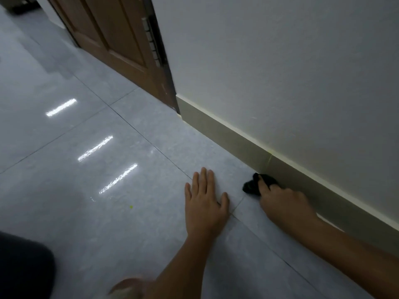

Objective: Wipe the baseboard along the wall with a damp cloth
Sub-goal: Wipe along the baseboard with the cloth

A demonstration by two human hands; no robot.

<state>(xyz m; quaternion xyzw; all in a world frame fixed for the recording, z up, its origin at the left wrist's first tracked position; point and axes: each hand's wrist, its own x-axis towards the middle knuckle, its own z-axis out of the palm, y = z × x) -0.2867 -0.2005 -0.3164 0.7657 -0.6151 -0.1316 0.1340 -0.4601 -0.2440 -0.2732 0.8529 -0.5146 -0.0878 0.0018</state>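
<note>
The baseboard [226, 134] is running diagonally from the middle of the frame, where it is meeting the door frame, down to the right edge, sitting at the foot of the pale wall [280, 72] and meeting the tiled floor [129, 223]. A vertical joint in it is showing just above the cloth. The cloth [253, 184], dark and bunched up, is lying in the lower right of the frame, right where the floor is meeting the baseboard, apparently touching the board's bottom edge.

The right hand [285, 203] is reaching in from the lower right with its grip curling over the cloth, the fingers pressing together on the bunched fabric and holding it down against the floor beside the board. Part of the cloth is poking out beyond the fingertips toward the left.

The left hand [205, 201] is lying flat on the floor just left of the cloth, apart from it, its grip spread wide and holding nothing, palm down, with its thumb next to a tile seam.

Further out, a brown wooden door [112, 39] is standing in the upper left of the frame with metal hinges [151, 39] along its edge. Three bright streaks of reflected light [95, 148] are lying across the glossy tiles at centre left. A dark clothed shape [23, 266], blurred, is filling the lower left corner.
</note>
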